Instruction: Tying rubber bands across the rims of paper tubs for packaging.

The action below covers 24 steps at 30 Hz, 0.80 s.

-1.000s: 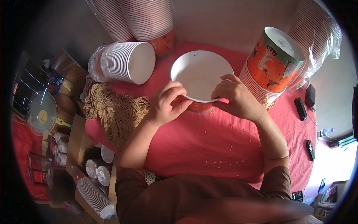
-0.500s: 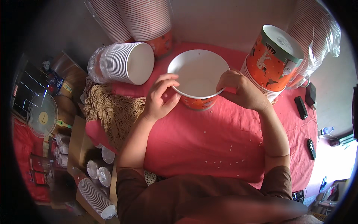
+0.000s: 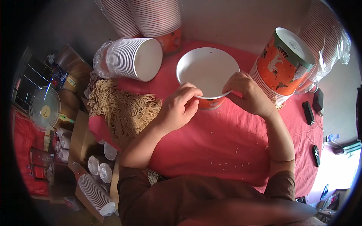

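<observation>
A paper bucket (image 3: 201, 71), white inside and orange with printed figures outside, stands upright on the red cloth in front of me. A small dark hole shows just below its far rim. My left hand (image 3: 180, 107) has its fingertips and thumb closed at the near rim. At the near right, my right hand (image 3: 250, 94) pinches the rim, with fingers inside and thumb outside. Left of the bucket lies a heap of tan cords (image 3: 126, 107). Small white paper dots (image 3: 226, 164) are scattered on the cloth nearer my body.
A stack of white buckets (image 3: 132, 60) lies on its side at the far left. Upside-down orange buckets (image 3: 284, 66) rise at the right, beside wrapped stacks (image 3: 326, 45). Black devices (image 3: 308, 113) lie at the right edge. A carton (image 3: 81, 132) of cups stands at lower left.
My left hand has slid right along the near rim and closed on it. My right hand stays on the rim. The whole view has shifted slightly.
</observation>
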Each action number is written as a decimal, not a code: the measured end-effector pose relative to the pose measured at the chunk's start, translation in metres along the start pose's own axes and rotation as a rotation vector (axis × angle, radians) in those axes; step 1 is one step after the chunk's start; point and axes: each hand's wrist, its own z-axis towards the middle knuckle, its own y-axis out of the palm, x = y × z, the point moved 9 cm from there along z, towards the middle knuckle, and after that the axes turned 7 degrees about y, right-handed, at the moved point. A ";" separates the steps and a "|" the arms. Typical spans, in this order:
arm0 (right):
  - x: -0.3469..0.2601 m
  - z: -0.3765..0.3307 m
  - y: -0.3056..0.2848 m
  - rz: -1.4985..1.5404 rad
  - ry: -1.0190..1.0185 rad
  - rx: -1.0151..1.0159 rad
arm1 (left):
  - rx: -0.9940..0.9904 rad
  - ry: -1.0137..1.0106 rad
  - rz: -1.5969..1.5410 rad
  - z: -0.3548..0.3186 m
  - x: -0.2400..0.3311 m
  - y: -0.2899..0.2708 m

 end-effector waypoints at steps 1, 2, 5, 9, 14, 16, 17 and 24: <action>0.000 0.000 0.000 0.001 -0.001 -0.002 | -0.020 -0.011 -0.034 0.000 0.000 0.002; 0.001 0.000 0.001 0.005 0.000 -0.003 | -0.018 -0.012 -0.033 0.000 0.001 0.001; 0.001 0.000 0.001 0.010 -0.001 -0.007 | -0.037 -0.047 -0.056 -0.002 0.002 0.004; -0.002 0.000 0.002 -0.007 -0.001 -0.023 | -0.036 -0.027 -0.012 -0.001 0.005 0.004; -0.009 0.000 0.000 -0.033 -0.002 -0.007 | -0.041 0.010 0.019 0.001 0.009 0.006; -0.010 0.000 0.001 -0.049 -0.002 -0.013 | -0.017 -0.013 -0.061 0.001 0.009 0.006; -0.009 0.000 0.001 -0.049 0.000 -0.013 | -0.016 -0.015 -0.060 0.000 0.009 0.006; -0.005 0.000 0.001 -0.047 0.024 0.001 | -0.014 -0.103 -0.082 -0.004 -0.006 0.007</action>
